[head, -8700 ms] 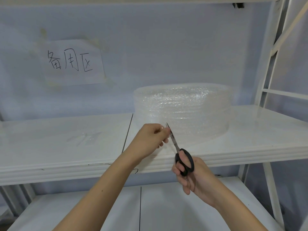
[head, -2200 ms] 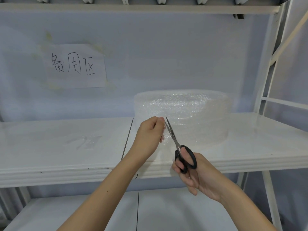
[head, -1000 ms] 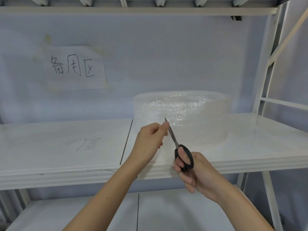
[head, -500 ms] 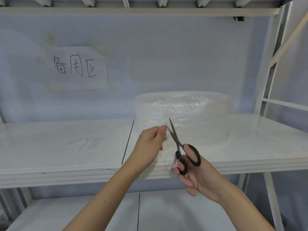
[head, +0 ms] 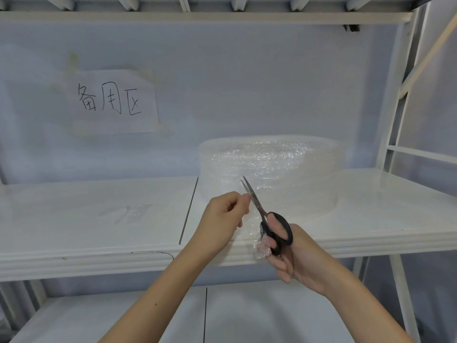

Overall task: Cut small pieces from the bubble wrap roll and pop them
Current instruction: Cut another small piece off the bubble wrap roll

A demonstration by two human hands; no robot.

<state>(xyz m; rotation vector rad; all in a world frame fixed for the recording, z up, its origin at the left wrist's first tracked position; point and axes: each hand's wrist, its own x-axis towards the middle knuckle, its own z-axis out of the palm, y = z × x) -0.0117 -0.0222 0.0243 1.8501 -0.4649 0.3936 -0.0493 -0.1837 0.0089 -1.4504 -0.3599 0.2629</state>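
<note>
A wide clear bubble wrap roll (head: 272, 169) lies flat on the white middle shelf (head: 99, 219). Its loose sheet (head: 249, 226) trails forward off the shelf's front edge. My left hand (head: 223, 216) pinches the sheet's upper edge between thumb and fingertips. My right hand (head: 294, 253) grips black-handled scissors (head: 267, 216), blades nearly together and pointing up-left, right beside my left fingertips. A crumpled bit of wrap (head: 262, 246) sits against my right fingers below the handles.
A paper sign (head: 111, 101) with handwritten characters is taped to the back wall. A thin clear scrap (head: 128, 212) lies on the shelf to the left. White rack uprights (head: 395, 120) stand at right; a lower shelf (head: 148, 318) sits below my arms.
The scissor blades, spread apart half a second ago, have come nearly together on the sheet. My left hand keeps pinching the wrap's edge in about the same place.
</note>
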